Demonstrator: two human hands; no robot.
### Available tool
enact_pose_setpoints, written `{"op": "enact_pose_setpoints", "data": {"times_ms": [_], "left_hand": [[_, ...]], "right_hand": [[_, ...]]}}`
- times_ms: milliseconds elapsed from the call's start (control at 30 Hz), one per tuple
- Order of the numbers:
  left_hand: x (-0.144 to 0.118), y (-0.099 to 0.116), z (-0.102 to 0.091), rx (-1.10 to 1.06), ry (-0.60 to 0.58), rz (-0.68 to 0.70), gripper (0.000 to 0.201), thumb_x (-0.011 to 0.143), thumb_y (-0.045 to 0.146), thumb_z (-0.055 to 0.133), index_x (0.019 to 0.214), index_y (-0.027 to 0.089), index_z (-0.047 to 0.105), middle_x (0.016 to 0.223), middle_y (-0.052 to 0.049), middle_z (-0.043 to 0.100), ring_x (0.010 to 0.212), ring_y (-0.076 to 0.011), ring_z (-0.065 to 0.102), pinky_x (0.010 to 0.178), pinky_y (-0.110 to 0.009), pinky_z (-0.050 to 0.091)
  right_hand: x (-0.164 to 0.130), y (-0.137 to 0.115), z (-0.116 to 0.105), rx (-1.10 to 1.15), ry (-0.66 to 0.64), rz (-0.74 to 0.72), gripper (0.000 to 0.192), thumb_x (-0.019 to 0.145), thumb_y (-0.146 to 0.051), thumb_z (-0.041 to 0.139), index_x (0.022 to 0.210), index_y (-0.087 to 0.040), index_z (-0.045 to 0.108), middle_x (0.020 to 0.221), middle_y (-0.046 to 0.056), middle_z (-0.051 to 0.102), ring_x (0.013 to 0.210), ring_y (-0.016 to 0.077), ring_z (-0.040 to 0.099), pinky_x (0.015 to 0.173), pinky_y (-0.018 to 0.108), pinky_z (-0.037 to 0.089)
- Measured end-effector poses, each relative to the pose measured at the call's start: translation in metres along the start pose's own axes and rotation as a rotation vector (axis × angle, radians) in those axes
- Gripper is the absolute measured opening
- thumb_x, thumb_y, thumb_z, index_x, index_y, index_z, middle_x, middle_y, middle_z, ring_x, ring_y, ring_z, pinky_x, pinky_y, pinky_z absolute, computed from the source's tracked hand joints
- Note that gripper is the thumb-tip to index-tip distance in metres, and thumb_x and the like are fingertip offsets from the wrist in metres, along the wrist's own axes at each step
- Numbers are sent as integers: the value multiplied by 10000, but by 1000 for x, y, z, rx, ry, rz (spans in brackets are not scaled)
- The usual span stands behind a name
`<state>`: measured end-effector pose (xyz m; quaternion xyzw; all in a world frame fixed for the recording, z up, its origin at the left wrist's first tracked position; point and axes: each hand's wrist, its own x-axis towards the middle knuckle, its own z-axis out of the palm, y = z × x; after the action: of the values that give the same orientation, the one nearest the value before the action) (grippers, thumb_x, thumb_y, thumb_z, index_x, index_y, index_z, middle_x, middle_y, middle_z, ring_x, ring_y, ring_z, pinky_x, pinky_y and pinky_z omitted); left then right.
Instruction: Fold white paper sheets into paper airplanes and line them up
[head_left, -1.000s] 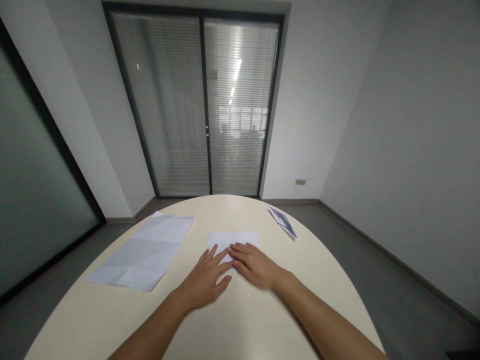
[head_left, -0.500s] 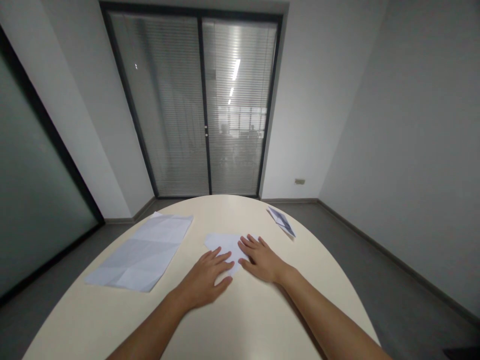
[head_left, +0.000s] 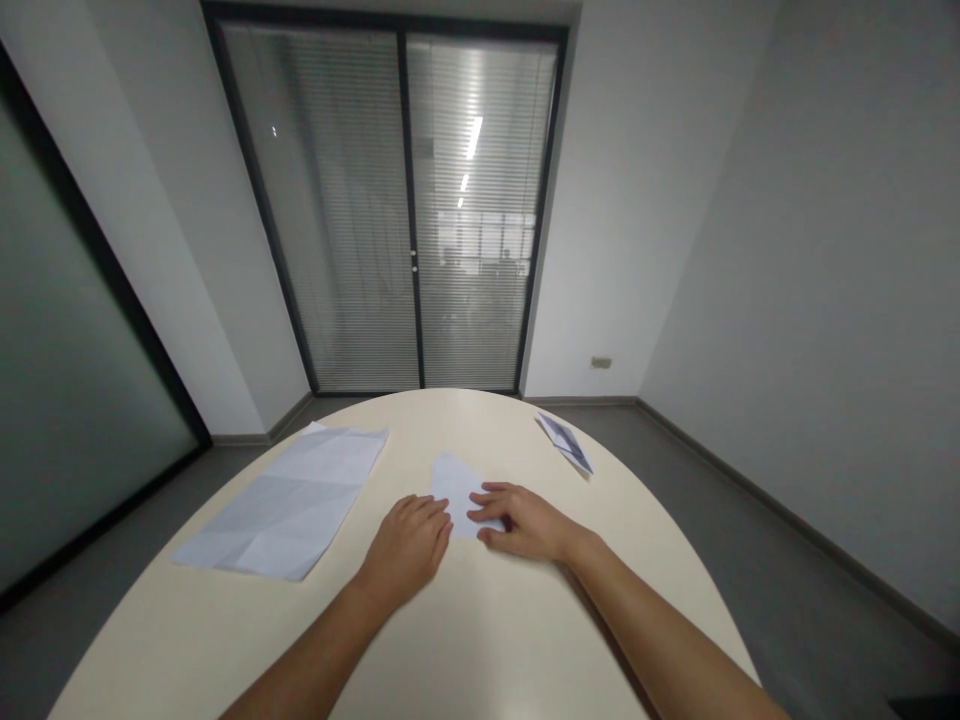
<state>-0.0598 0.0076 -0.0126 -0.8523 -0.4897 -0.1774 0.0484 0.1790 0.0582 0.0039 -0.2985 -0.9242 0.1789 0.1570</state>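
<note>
A small folded piece of white paper (head_left: 459, 484) lies on the pale round table between my hands. My left hand (head_left: 411, 540) is at its left edge, fingers drawn together with the thumb tucked in close, closed on the paper's edge. From the other side my right hand (head_left: 523, 520) rests on the right part of the paper, its fingers spread and the thumb apart, covering that edge. The paper's near corners are partly hidden by the fingers.
Larger creased white sheets (head_left: 300, 505) lie on the left of the round table (head_left: 480, 640). A folded paper piece (head_left: 565, 443) with a dark inner face sits near the far right rim. Beyond are a glass door with blinds (head_left: 480, 330) and grey floor.
The small paper has turned, with a corner now pointing away from me. My left hand's fingers have come together from a spread pose. The right hand's fingers have curled slightly and shifted.
</note>
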Motion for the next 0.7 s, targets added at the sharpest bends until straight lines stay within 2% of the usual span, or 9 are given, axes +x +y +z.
{"op": "enact_pose_setpoints", "data": {"times_ms": [100, 233, 367, 467, 567, 700], "left_hand": [[1, -1, -2, 43, -12, -62, 377, 1004, 255, 377, 1143, 184, 720, 1273, -93, 684, 1193, -276, 600, 1072, -472, 411], [2, -3, 0, 79, -45, -119, 380, 997, 270, 407, 1247, 155, 669, 1365, -126, 617, 1255, -303, 545, 1075, -470, 403], [2, -5, 4, 57, -44, -154, 371, 984, 227, 440, 1293, 157, 632, 1370, -134, 596, 1240, -280, 536, 1032, -429, 438], [1, -5, 4, 24, -16, -161, 347, 973, 217, 458, 1266, 183, 642, 1295, -118, 619, 1187, -263, 550, 989, -403, 461], [-1, -3, 3, -11, -8, -140, 342, 969, 230, 456, 1251, 187, 645, 1269, -116, 626, 1171, -262, 550, 991, -411, 460], [-4, 3, 4, -30, -14, -105, 400, 940, 336, 517, 1287, 174, 629, 1321, -125, 615, 1198, -287, 541, 1062, -451, 418]], "right_hand": [[0, -6, -2, 7, -4, 6, 364, 860, -330, 653, 1212, -266, 722, 1327, 57, 649, 1273, 267, 565, 1104, 419, 401], [2, -17, -2, 33, -23, -46, 323, 832, -258, 666, 1141, -289, 754, 1208, 19, 724, 1164, 242, 619, 1027, 366, 453], [6, -21, 1, 46, -19, -96, 328, 826, -172, 633, 1110, -268, 764, 1137, 27, 750, 1064, 212, 651, 976, 336, 476], [6, -18, 4, 32, 24, -89, 380, 822, -232, 672, 1198, -248, 722, 1237, 66, 699, 1147, 227, 619, 1041, 364, 443], [3, -12, 6, -23, 55, -12, 563, 803, -360, 718, 1340, -217, 628, 1414, 128, 572, 1310, 289, 512, 1126, 435, 367], [-1, -3, 10, -81, -6, 120, 738, 828, -569, 658, 1461, -225, 499, 1536, 146, 429, 1433, 359, 353, 1171, 561, 249]]}}
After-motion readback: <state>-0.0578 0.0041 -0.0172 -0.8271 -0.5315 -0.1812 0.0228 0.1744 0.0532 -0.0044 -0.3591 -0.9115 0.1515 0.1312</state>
